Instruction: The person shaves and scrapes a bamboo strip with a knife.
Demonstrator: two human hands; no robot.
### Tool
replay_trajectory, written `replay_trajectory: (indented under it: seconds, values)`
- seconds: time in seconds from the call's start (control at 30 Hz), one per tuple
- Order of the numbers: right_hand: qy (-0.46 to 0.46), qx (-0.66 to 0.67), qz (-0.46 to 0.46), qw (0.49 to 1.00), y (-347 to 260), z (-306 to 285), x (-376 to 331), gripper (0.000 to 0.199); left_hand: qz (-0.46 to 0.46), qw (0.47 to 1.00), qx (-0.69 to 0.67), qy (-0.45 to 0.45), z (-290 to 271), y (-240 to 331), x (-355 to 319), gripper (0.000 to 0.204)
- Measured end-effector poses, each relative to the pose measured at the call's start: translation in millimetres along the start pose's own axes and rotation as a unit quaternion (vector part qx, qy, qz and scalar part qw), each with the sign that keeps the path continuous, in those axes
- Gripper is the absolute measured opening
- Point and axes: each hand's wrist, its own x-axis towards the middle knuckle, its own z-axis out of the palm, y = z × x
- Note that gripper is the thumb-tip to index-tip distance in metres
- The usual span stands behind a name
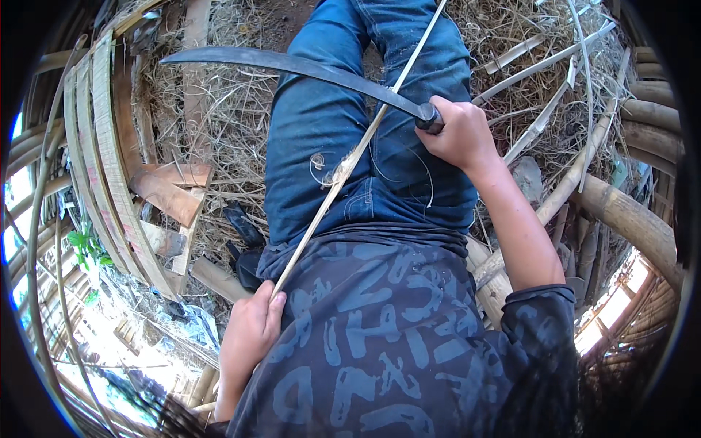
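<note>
My right hand (460,131) is wrapped round the dark handle of a machete (314,71). Its long, dark, slightly curved blade reaches left above my thighs and passes across a thin bamboo strip (314,221). The strip runs slantwise over my lap, from the top of the view down to my waist. Closed on its lower end is my left hand (252,321), thumb along the strip. Midway, at a rough, frayed node (343,169), thin curled shavings (318,164) hang off. Whether the blade touches the strip I cannot tell.
Dry straw and shavings (226,109) cover the ground round my legs. On the left stand curved wooden slats (109,146) and loose board offcuts (171,191). Split bamboo pieces (544,120) lie to the right, near a thick bamboo pole (631,219). Bamboo walls close in both sides.
</note>
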Motion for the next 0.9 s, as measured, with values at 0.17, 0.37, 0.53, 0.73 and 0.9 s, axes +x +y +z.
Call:
replay_trajectory:
  seconds: [0.17, 0.37, 0.53, 0.73, 0.9]
  values:
    - [0.001, 0.020, 0.038, 0.999, 12.3, 4.7, 1.5, 0.025, -0.007, 0.998, -0.048, -0.030, 5.5, 3.9, 12.9, 0.026]
    - [-0.012, -0.032, 0.063, 0.997, 4.1, 4.6, 9.9, 0.024, -0.046, 0.999, 0.009, 0.000, 16.0, 7.6, 4.8, 0.025]
    - [-0.029, -0.050, 0.090, 0.994, -0.4, 3.3, 11.1, 0.024, -0.050, 0.999, -0.006, 0.004, 14.5, 8.5, -2.9, 0.025]
    - [-0.021, -0.031, 0.122, 0.992, 10.5, 5.2, 20.3, 0.025, -0.062, 0.996, -0.060, 0.009, 15.4, -5.0, -20.6, 0.027]
    - [-0.021, -0.052, 0.141, 0.988, 1.9, 5.5, 18.2, 0.025, -0.064, 0.995, -0.079, 0.013, 16.6, -7.1, -25.7, 0.027]
